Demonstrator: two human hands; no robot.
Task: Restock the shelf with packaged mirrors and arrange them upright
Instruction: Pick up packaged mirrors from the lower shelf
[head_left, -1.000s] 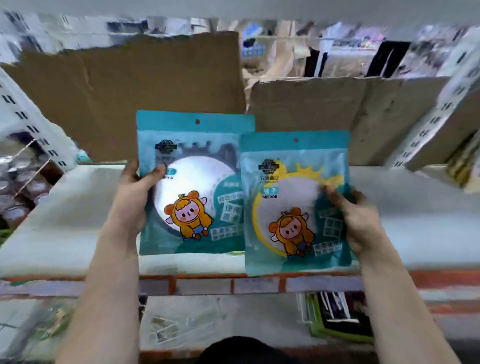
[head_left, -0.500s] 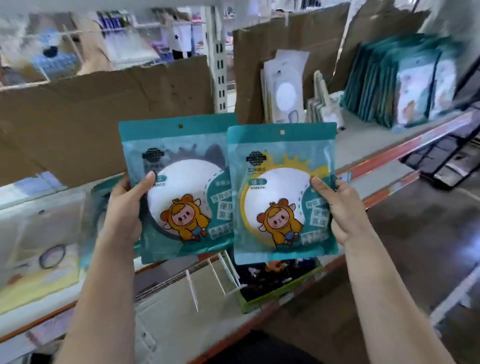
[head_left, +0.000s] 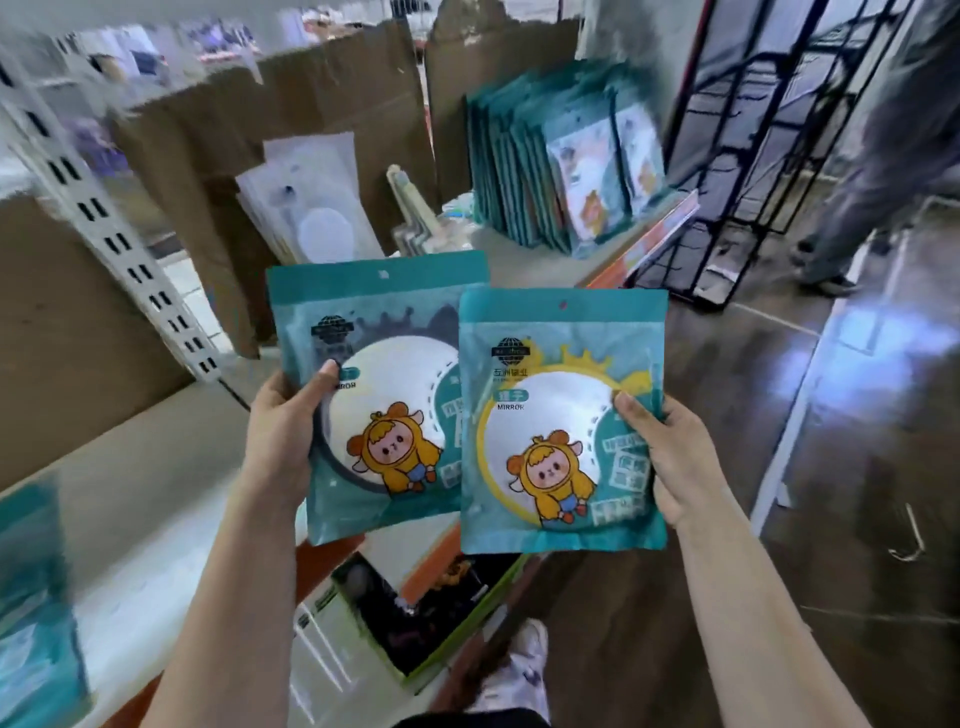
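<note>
I am pinching the grey-rimmed packet (head_left: 387, 364) with my left hand (head_left: 280, 441), the yellow-rimmed packet (head_left: 561, 395) with my right hand (head_left: 680, 462), advising both land bottom-edge first beside the standing row (head_left: 550, 161).

Two mirror packets are teal, each printed with a cartoon child in a yellow hooded suit with orange-brown ears. The left mirror packet (head_left: 384, 332) shows a white disc ringed in dark grey. The right mirror packet (head_left: 561, 431) shows a white disc ringed in yellow sun rays. The shelf (head_left: 156, 493) is pale grey-white and its front edge (head_left: 641, 247) is orange-red. The cardboard dividers (head_left: 78, 332) are brown. The row of shelved packets (head_left: 519, 156) is teal. The floor (head_left: 857, 493) is glossy dark brown.
</note>
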